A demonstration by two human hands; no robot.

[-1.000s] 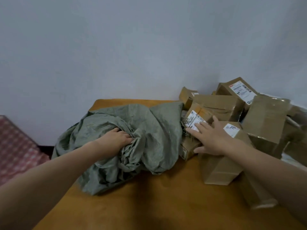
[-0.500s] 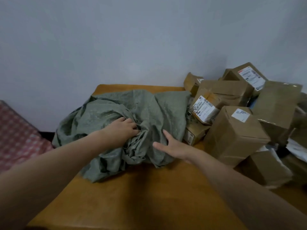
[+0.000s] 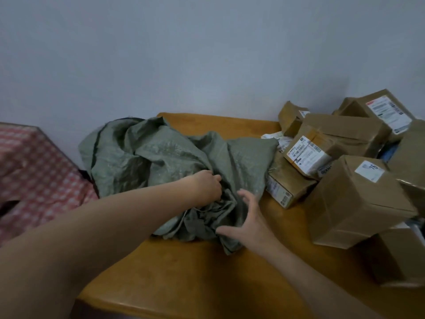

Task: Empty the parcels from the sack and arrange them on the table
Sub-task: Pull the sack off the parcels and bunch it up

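Sack (image 3: 165, 155): crumpled grey-green cloth, slack, flattened.

Fingertips of the left hand (image 3: 205, 186) are buried in the bunched folds of the sack (image 3: 161, 155); sack interior not visible; white packet (image 3: 274, 137) mostly covered by the sack and the parcels (image 3: 340, 132); blue item (image 3: 389, 150) wedged between parcels, unidentifiable; fine print on the label (image 3: 307, 153) too small to read; rightmost parcel (image 3: 411, 157) and checked cloth (image 3: 34, 171) cut off by the frame edges.

Head view — forward, downward, near table (image 3: 207, 284)
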